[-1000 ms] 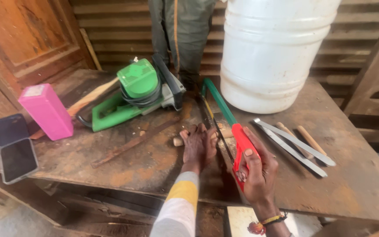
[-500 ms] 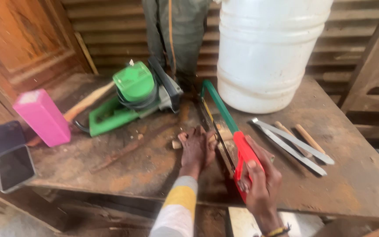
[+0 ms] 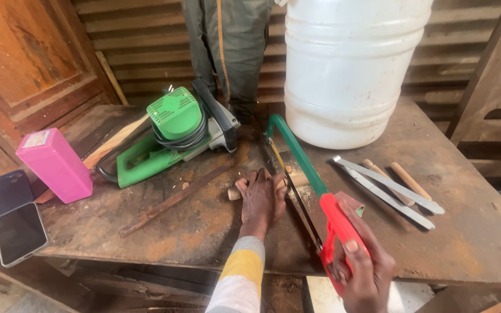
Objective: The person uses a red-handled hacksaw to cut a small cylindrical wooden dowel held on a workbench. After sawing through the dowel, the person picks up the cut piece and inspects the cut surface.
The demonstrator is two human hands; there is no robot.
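My left hand (image 3: 260, 200) presses down on a short round wooden dowel (image 3: 234, 193) lying across the rusty metal bench (image 3: 204, 232). My right hand (image 3: 366, 272) grips the red handle of a hacksaw (image 3: 311, 188) with a green frame. The saw's blade runs along the right side of my left hand, across the dowel. The frame's far end reaches toward the white drum.
A big white plastic drum (image 3: 349, 64) stands at the back right. A green power saw (image 3: 172, 133) lies back left, beside a pink box (image 3: 56, 165) and two phones (image 3: 13, 217). Metal strips and wooden sticks (image 3: 389, 185) lie to the right. A person's legs (image 3: 227, 52) stand behind the bench.
My right hand has drawn the hacksaw back toward me along the dowel. My left hand stays on the dowel. The view has shifted slightly.
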